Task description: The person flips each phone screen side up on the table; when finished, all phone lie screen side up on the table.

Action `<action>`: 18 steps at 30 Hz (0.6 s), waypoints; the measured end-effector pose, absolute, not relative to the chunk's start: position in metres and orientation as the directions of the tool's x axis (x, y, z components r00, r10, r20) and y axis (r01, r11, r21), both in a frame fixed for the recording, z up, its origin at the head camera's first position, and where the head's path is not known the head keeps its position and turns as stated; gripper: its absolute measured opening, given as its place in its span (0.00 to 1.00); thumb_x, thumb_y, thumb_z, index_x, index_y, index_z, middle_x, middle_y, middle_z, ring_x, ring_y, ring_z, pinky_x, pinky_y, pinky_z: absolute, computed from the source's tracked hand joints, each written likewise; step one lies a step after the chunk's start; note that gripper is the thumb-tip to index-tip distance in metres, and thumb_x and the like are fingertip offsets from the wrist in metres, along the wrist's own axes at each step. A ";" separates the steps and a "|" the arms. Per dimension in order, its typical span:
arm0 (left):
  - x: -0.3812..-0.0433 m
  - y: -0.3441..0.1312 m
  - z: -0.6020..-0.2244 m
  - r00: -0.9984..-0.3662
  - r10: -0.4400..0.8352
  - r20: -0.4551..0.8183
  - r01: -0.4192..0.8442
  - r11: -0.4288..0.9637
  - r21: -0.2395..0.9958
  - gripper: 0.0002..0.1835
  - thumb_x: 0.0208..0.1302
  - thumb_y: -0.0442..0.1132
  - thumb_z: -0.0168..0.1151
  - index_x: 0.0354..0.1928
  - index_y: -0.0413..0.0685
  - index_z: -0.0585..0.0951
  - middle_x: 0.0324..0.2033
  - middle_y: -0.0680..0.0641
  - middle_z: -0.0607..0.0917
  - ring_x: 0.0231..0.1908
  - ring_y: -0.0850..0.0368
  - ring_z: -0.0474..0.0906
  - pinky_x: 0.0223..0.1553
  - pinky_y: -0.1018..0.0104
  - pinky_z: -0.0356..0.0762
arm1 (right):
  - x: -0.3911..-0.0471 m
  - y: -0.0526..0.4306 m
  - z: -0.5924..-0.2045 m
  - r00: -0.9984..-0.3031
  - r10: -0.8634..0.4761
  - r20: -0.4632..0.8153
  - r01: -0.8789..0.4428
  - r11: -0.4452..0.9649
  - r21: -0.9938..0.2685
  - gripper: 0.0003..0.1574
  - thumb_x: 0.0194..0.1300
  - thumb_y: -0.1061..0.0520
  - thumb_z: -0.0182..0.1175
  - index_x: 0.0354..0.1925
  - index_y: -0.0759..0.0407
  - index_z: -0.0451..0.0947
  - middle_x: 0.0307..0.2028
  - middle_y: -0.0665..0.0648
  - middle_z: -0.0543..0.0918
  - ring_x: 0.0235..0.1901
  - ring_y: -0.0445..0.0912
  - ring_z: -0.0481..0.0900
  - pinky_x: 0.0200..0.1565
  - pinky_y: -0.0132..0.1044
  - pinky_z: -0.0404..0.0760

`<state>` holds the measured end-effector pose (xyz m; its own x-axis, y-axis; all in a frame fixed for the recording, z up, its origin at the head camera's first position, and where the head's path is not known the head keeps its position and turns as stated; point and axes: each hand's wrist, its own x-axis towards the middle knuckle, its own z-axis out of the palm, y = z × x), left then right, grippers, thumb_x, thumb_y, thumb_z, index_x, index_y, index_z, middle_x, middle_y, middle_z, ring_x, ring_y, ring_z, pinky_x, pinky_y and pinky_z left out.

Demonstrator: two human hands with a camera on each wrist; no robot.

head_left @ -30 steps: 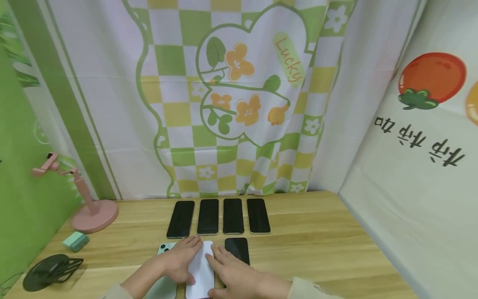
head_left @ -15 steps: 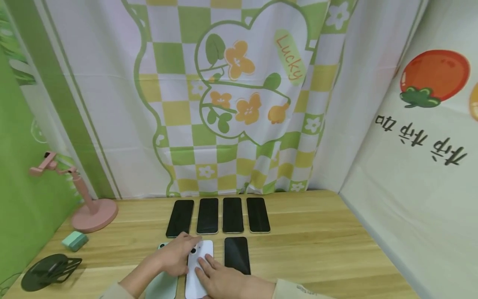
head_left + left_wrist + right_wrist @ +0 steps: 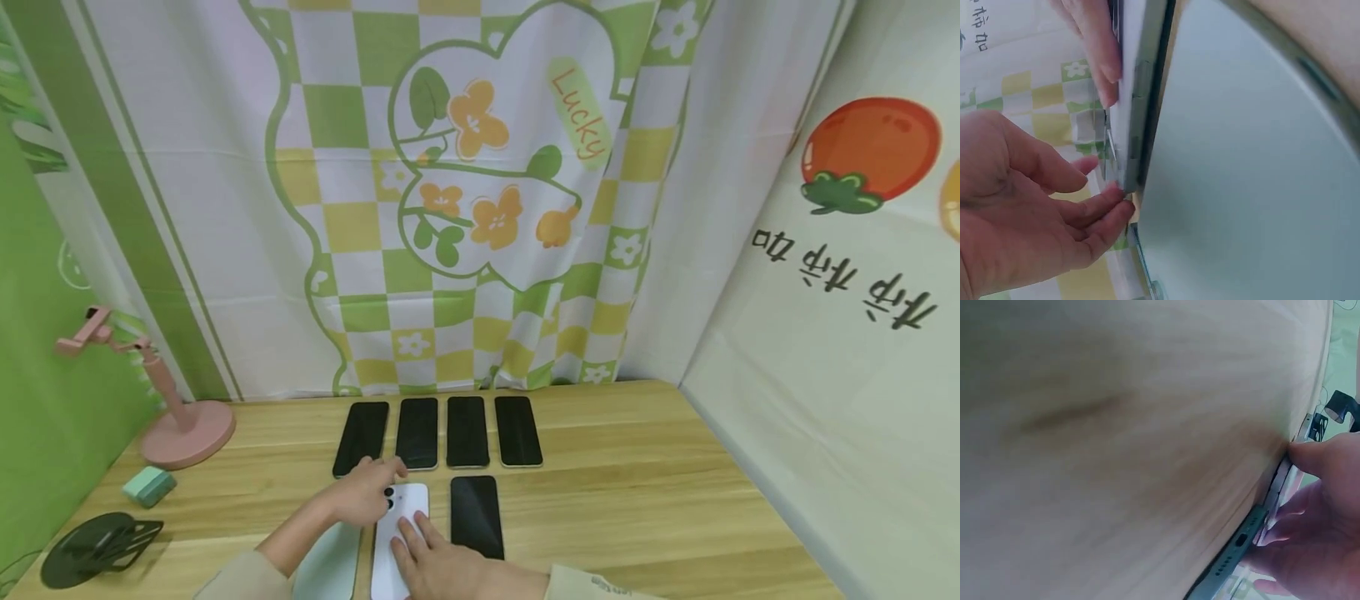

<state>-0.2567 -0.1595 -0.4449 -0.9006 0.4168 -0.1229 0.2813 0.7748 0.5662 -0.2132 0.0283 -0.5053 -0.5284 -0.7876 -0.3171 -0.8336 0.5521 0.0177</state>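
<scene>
A white phone [image 3: 387, 558] lies back up on the wooden table, its lenses at the top left corner. My left hand [image 3: 363, 493] is bent over that corner, and in the left wrist view its lower fingertips [image 3: 1124, 209] touch the phone's corner while the thumb stays apart. My right hand [image 3: 448, 568] rests with outstretched fingers on the phone's back; in the right wrist view its thumb [image 3: 1305, 456] is at the near edge. Left of it lies a mint phone [image 3: 327, 568], its upper part hidden by my left hand. A black-screened phone [image 3: 476, 518] lies on the right.
A row of several dark-screened phones [image 3: 468, 431] lies behind my hands. At the left stand a pink phone stand [image 3: 187, 433] and a green block [image 3: 150, 485], with a black folding stand [image 3: 97, 546] nearer. A patterned curtain [image 3: 480, 333] hangs behind the table.
My left hand has shifted up off the white phone's back to its top left corner, uncovering the lenses. My right hand has moved left and flatter onto the phone's back.
</scene>
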 end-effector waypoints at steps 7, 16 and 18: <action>-0.263 -0.161 -0.451 -0.933 0.343 -0.112 0.171 0.693 0.700 0.19 0.57 0.21 0.52 0.51 0.38 0.77 0.44 0.40 0.84 0.46 0.46 0.80 0.46 0.51 0.80 | -0.215 0.036 -0.510 -0.501 -0.829 -0.248 -0.854 0.519 -0.011 0.47 0.82 0.31 0.28 0.83 0.59 0.47 0.84 0.62 0.50 0.83 0.58 0.51 0.79 0.40 0.65; -0.261 -0.164 -0.461 -0.981 0.102 -0.163 -0.110 0.396 0.912 0.22 0.53 0.22 0.50 0.53 0.30 0.75 0.48 0.34 0.80 0.43 0.50 0.80 0.33 0.56 0.88 | -0.210 0.044 -0.470 -0.495 -0.835 -0.239 -0.773 0.549 -0.318 0.44 0.83 0.38 0.41 0.82 0.64 0.49 0.83 0.67 0.51 0.83 0.60 0.50 0.80 0.42 0.62; -0.262 -0.167 -0.463 -0.976 0.085 -0.199 -0.162 0.330 0.930 0.23 0.53 0.22 0.50 0.54 0.26 0.75 0.49 0.33 0.80 0.42 0.52 0.81 0.36 0.56 0.89 | -0.208 0.045 -0.458 -0.522 -0.819 -0.239 -0.709 0.572 -0.411 0.44 0.83 0.40 0.46 0.82 0.64 0.49 0.82 0.66 0.54 0.83 0.57 0.53 0.80 0.42 0.64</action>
